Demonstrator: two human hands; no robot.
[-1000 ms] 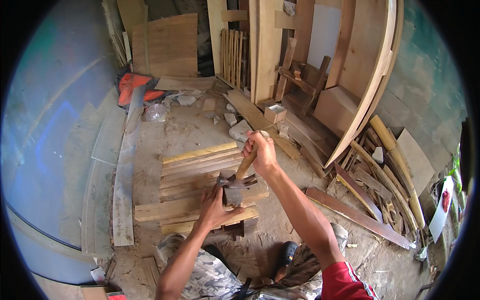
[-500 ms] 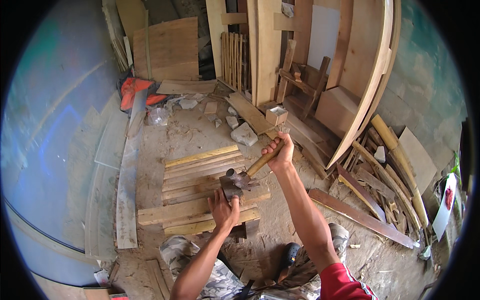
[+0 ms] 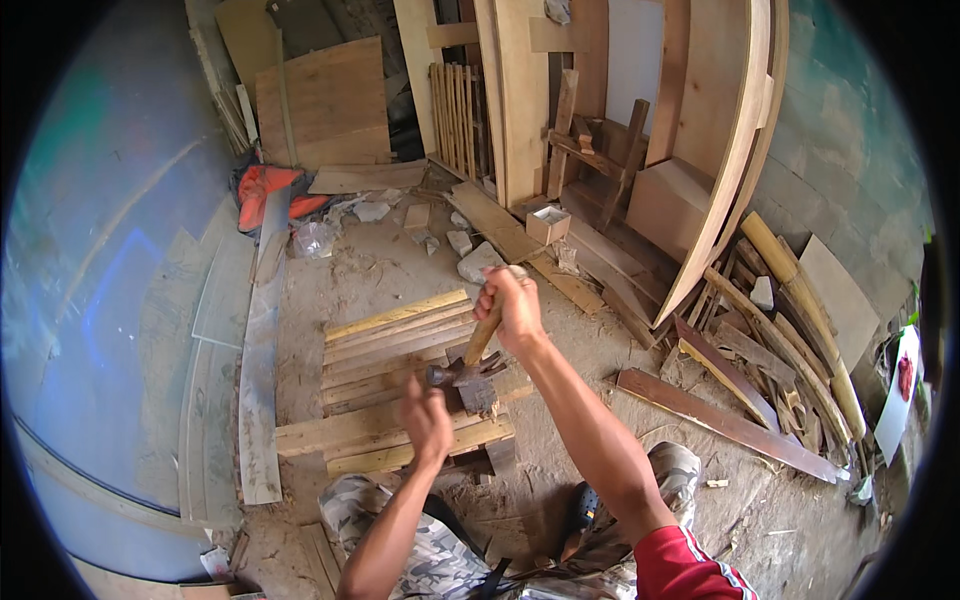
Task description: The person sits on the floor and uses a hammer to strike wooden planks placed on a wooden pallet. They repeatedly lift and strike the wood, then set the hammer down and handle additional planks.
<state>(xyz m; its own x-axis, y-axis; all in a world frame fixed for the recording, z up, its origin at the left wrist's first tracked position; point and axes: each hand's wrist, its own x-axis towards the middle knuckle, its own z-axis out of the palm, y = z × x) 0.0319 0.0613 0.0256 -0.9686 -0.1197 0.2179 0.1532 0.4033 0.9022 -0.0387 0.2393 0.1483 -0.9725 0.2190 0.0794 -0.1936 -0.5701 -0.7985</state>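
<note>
My right hand (image 3: 512, 308) is wrapped round the wooden handle of a claw hammer (image 3: 486, 336). The hammer's metal head rests on or just above a small dark block (image 3: 478, 396); the exact contact is unclear. That block sits on a slatted wooden panel (image 3: 385, 345) made of several thin strips, with a wider pale board (image 3: 335, 437) across its near end. Just left of the block is my left hand (image 3: 428, 420), raised off it, its fingers smeared by motion. Whatever lies under the hammer head is hidden.
A plank (image 3: 262, 400) lies along the left wall. At right are a long brown board (image 3: 725, 428) and a heap of scrap wood and bamboo (image 3: 790, 330). Beyond the panel are a stone (image 3: 482, 262), a small open box (image 3: 547, 225) and a tall wooden frame (image 3: 715, 190).
My left hand has come off the dark block and shifted slightly left. The right hand has moved left, bringing the hammer handle more upright.
</note>
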